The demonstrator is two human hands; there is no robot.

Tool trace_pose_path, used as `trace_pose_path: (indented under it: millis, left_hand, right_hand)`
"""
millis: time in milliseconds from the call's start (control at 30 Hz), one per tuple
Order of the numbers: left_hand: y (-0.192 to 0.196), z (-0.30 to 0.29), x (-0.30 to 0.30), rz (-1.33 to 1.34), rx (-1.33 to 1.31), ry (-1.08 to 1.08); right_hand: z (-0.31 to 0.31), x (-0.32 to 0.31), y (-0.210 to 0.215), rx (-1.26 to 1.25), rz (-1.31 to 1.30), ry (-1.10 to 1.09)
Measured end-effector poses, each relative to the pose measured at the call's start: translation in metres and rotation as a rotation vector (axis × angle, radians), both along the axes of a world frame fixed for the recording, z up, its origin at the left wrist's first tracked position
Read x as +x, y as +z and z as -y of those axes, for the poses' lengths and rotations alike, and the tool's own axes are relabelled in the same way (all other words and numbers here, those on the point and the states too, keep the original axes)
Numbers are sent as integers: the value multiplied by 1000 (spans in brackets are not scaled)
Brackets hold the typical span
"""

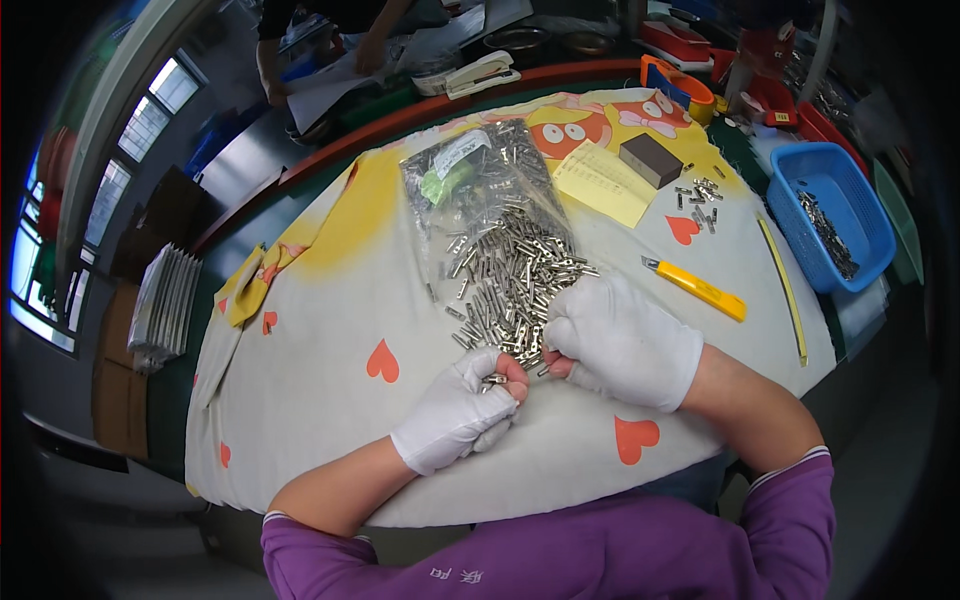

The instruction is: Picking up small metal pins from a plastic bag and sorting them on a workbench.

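Both my hands wear white gloves with bare fingertips, close together at the near end of a pile of small silvery metal parts (525,262). My left hand (458,405) is closed, thumb against fingers, on a few of these small metal parts (494,380). In a pinch, my right hand (618,335) has a small metal part (543,371) at its fingertips, mostly hidden. The pile spills out of a clear plastic bag (480,185) that holds many more of them, along with a pale green piece and a white label.
Right of the bag lie a yellow paper sheet (605,185), a dark block (651,160), a few loose parts (705,215) and a yellow cutter knife (700,290). A blue basket (832,215) with metal parts stands at the right edge. Across the table, another person's hand (371,52) holds paper.
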State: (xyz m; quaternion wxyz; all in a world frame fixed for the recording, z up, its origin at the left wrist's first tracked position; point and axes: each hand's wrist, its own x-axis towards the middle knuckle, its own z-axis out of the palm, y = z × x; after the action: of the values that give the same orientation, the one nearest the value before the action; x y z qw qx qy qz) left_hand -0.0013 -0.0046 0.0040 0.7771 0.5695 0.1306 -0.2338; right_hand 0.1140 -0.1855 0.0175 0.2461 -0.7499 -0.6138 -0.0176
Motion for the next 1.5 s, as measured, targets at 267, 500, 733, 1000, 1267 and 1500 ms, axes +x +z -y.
trace_pose_path:
  millis: [267,500,733,1000,1267,1500]
  left_hand:
    - [3,5,-2,-27,136,-25]
    - [0,4,-2,-23,106,4]
    - [-1,2,-2,-23,100,-22]
    - [2,2,-1,-33,125,-14]
    - [-2,3,-3,9,10,26]
    - [-14,-8,-2,161,-114,43]
  right_hand:
    - [-7,-11,-2,95,-62,-32]
    - [-3,-10,1,187,-44,-22]
    - [-3,-9,3,96,-7,-34]
    - [-6,-6,-1,237,-31,23]
    - [-8,-11,0,211,-35,25]
    - [-9,-6,-10,174,-26,-59]
